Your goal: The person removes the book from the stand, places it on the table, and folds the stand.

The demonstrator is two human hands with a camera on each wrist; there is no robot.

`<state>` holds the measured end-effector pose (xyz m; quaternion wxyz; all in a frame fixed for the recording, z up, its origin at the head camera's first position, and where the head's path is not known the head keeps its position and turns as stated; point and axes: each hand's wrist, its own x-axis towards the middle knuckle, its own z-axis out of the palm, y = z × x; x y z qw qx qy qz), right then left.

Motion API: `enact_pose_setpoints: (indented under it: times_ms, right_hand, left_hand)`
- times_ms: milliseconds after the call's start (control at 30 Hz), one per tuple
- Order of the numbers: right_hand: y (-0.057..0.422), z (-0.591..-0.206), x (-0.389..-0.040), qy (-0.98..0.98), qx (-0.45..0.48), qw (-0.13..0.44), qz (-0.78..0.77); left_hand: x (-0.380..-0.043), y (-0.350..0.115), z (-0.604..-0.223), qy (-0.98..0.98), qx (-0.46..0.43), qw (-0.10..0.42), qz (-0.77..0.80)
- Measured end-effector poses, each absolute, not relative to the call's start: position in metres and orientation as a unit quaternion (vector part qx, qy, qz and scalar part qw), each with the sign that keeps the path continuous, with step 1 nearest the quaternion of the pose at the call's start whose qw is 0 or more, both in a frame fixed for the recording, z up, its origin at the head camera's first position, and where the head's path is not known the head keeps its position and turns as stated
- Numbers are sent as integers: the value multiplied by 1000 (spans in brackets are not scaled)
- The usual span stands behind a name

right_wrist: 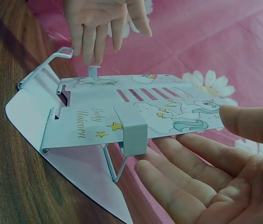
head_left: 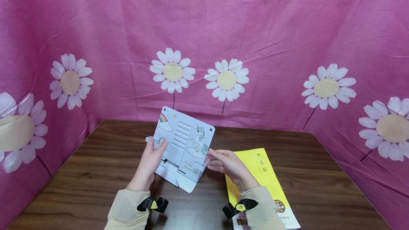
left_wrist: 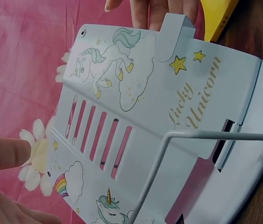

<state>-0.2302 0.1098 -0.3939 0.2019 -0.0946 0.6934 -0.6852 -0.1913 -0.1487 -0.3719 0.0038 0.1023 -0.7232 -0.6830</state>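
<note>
A white metal book stand (head_left: 199,141) with unicorn, rainbow and "Lucky Unicorn" prints is on the table, its slotted back panel raised at a slant from the base plate (right_wrist: 26,109). A bent wire page holder (left_wrist: 201,135) crosses its lower front. Folded side tabs stick out left and right, the right tab (right_wrist: 135,133) showing large in the right wrist view. My left hand (head_left: 148,162) is at the panel's left edge, fingers extended and thumb apart. At the right edge, my right hand (head_left: 231,168) has its fingers stretched along the panel's underside, thumb raised off them.
A yellow-covered book (head_left: 270,180) lies on the brown wooden table (head_left: 319,180) to the right, partly under my right forearm. Pink cloth (head_left: 271,27) printed with white daisies hangs behind and along both sides of the table.
</note>
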Motion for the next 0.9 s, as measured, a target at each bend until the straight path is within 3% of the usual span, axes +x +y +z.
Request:
enact_pose_setpoints:
  times_ms: [900]
  right_hand:
    - [109, -395, -231, 706, -105, 203, -671]
  left_hand:
    - [-188, -142, -369, -755, 127, -8, -643]
